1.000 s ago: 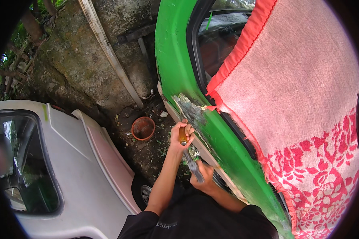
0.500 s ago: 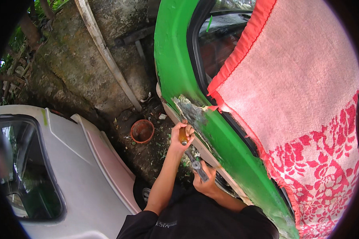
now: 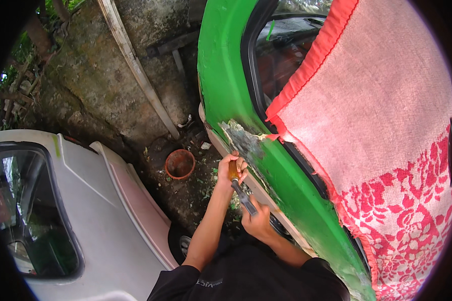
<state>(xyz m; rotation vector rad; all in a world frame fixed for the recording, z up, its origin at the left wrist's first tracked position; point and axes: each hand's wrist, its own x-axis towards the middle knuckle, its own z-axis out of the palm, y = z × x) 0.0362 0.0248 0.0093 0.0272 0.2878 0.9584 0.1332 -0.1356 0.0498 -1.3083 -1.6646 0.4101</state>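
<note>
Centre frame, left hand [image 3: 230,169] wraps the scraper [image 3: 241,189] handle, right hand [image 3: 257,221] pinches its blade end — one bare patch [image 3: 242,142] scraped, most of the green car door [image 3: 286,185] unstripped.

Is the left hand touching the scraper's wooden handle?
Touching. In the head view the left hand wraps its fingers around the wooden handle of the scraper, beside the green car door; no gap shows.
</note>
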